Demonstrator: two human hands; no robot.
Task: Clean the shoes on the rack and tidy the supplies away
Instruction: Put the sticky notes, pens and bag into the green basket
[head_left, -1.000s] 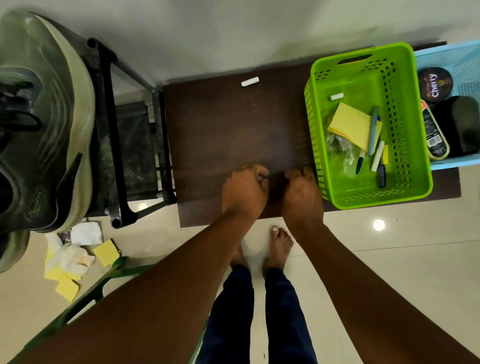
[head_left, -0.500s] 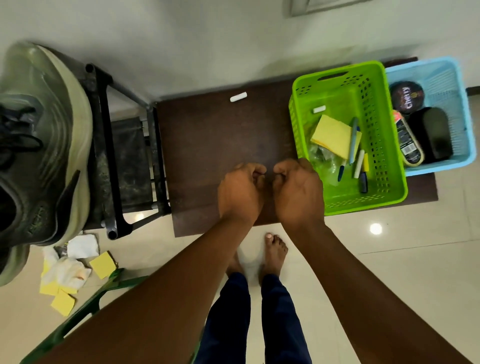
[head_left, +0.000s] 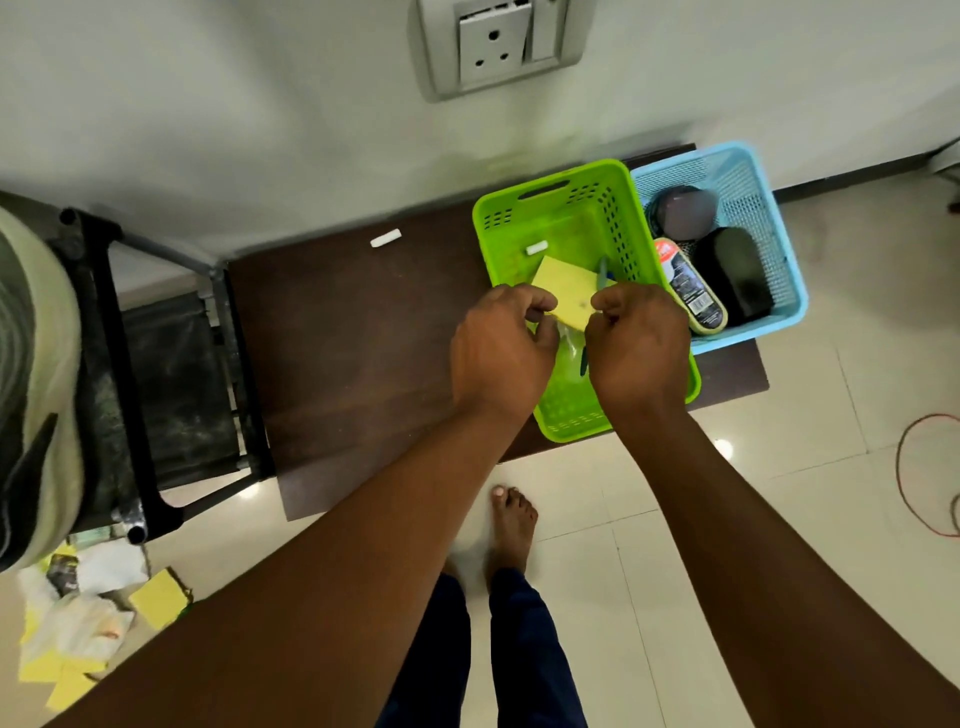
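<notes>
Both hands are up over the green basket (head_left: 558, 208), fingers curled in. The left hand (head_left: 501, 353) looks like it's pinching the near-left edge of the yellow cloth (head_left: 569, 288) between thumb and fingers. The right hand (head_left: 639, 348) is curled tight right beside the cloth's other edge, but I honestly can't tell if it's got hold of the cloth or just sitting in front of it.

The cloth lies inside the green basket, along with a small white stick (head_left: 536, 248) near the far wall and what looks like a pen (head_left: 602, 273) poking out behind the right hand. Just right of it, touching side to side, is the blue basket (head_left: 779, 249) with a round polish tin (head_left: 680, 213), a shoe brush (head_left: 735, 280) and a polish applicator (head_left: 688, 291) in it.

Both baskets sit on a dark brown worktop (head_left: 353, 353) against the wall, with another white stick (head_left: 385, 238) lying loose near the back edge.

Off to the left is the black metal rack (head_left: 156, 364), and a pale green shoe (head_left: 36, 389) on it fills the left edge of the view. On the floor below there's a pile of yellow cloths and white scraps (head_left: 78, 623). Wall socket (head_left: 491, 44) up top, a red cable (head_left: 914, 467) on the tiles far right.
</notes>
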